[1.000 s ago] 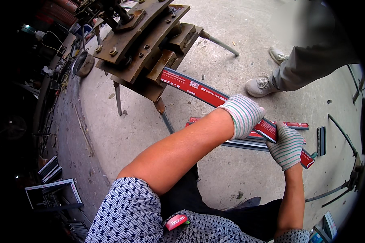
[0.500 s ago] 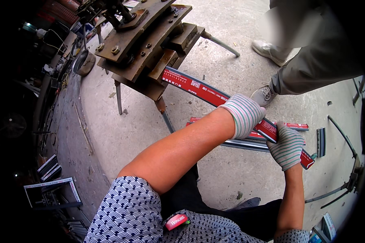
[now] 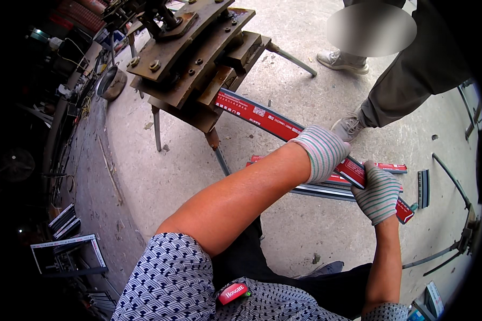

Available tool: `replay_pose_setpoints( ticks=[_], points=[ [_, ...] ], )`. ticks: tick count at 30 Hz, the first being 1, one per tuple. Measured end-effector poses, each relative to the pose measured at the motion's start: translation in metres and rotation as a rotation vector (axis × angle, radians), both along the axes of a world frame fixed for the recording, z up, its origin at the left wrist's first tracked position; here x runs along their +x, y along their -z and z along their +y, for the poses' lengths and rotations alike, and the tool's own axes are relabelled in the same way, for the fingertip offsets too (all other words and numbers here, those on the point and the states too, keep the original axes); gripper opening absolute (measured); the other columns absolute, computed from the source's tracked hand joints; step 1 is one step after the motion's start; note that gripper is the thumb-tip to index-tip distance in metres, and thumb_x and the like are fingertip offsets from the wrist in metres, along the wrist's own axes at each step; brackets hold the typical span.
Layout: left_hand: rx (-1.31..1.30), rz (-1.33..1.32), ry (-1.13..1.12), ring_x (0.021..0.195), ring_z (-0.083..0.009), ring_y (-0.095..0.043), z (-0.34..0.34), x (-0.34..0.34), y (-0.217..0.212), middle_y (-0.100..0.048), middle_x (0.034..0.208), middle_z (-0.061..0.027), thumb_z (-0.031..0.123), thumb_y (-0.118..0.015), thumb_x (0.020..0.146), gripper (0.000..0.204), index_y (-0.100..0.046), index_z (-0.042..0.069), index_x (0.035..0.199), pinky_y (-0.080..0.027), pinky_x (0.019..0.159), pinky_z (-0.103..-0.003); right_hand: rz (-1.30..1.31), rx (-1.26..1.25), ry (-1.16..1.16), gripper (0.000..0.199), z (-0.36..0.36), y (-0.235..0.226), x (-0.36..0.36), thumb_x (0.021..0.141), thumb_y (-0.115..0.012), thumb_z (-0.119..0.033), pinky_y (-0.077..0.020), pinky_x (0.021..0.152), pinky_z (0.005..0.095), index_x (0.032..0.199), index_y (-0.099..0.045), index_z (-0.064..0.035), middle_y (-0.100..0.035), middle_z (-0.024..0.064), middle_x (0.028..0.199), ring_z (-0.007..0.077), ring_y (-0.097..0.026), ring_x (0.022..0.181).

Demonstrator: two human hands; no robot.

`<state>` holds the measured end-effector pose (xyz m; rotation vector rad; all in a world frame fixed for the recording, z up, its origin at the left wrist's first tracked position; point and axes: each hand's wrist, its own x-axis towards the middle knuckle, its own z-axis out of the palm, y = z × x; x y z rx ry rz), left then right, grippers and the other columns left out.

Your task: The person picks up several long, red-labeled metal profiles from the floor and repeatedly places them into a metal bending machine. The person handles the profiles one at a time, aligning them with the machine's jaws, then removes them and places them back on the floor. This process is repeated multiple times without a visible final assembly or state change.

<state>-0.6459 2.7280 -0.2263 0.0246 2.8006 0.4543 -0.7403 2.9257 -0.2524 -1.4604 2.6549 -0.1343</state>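
Red-faced strip (image 3: 260,117) runs from the metal press (image 3: 201,67), upper left of centre, down to right of centre. Left hand (image 3: 324,153) is closed round it; right hand (image 3: 378,193) curls round its lower stretch, exact grip partly hidden. More strips (image 3: 326,191) lie on the floor (image 3: 286,235) behind the hands.

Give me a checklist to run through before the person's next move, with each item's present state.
1. Gloves on both hands: ok.
2. Left hand closed around the red-faced bar: ok.
3. Right hand at the same bar, farther from the rusty machine: ok.
4. Bar's far end fully seated in the machine: cannot tell; that end is hidden.
5. Other person well back: not ok; a shoe shows just beyond the left hand.
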Motion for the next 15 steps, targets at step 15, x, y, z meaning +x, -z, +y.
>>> replay_pose_setpoints(
  ticks=[15],
  points=[
    [0.029, 0.013, 0.006, 0.092, -0.0366, -0.071, -0.0005, 0.0024, -0.0054, -0.072, 0.093, -0.0186, 0.017, -0.068, 0.086, 0.024, -0.066, 0.005, 0.106, -0.056, 0.078, -0.045, -0.009, 0.019, 0.015, 0.040, 0.0011, -0.0025, -0.0004, 0.068, -0.084, -0.023, -0.0524, 0.070, 0.0426, 0.098, -0.061, -0.0086, -0.067, 0.0123, 0.080, 0.0340, -0.067, 0.076]
  ],
)
